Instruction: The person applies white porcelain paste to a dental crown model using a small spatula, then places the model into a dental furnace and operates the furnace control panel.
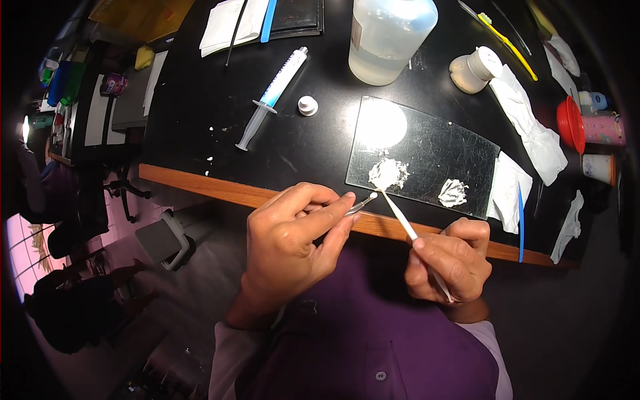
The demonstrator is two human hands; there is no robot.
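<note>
White stick [401, 220] gripped in my right hand [453, 263], metal tweezers [357, 208] in my left hand [293, 230]; the white piece [373, 195] at their tips, near the glass plate [433, 150], probably needs steady, light contact.

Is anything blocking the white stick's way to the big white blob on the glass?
Nothing visible. The white stick in the right hand has its tip just below the white blob in view; the metal tool in the left hand is left of that tip.
</note>
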